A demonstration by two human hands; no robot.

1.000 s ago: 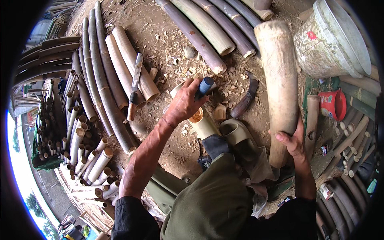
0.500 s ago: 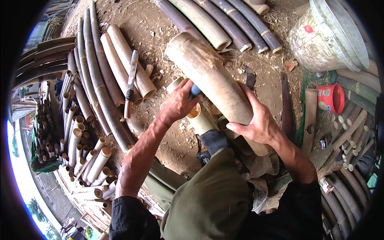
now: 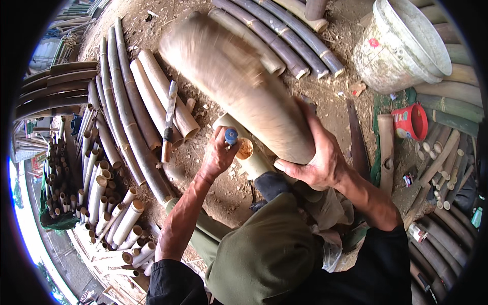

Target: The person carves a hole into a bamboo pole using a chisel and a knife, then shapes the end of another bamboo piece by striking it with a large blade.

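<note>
My right hand (image 3: 320,165) grips the near end of a thick, pale wooden club (image 3: 244,86). The club is raised and slants up to the far left, its far end smeared by motion. My left hand (image 3: 218,155) is closed round a blue-handled tool (image 3: 231,135) whose round butt faces up; its lower part is hidden. Just right of that hand is the open end of a bamboo tube (image 3: 252,160), with orange-brown material inside its mouth. A dark-clad foot (image 3: 272,185) rests at the tube's near part. Another pale bamboo piece (image 3: 226,122) lies behind the left hand, partly covered.
A knife (image 3: 169,122) lies on cut bamboo tubes at the left. Long bamboo poles (image 3: 124,96) lie beyond it, and short tubes (image 3: 127,223) are stacked at lower left. At the right stand a stained white bucket (image 3: 386,56) and a red bucket (image 3: 404,124). Wood chips litter the ground.
The club has swung up and left, its far end now blurred. My left hand has shifted slightly left and down, and the blue butt it holds now shows uncovered. The view has shifted a little.
</note>
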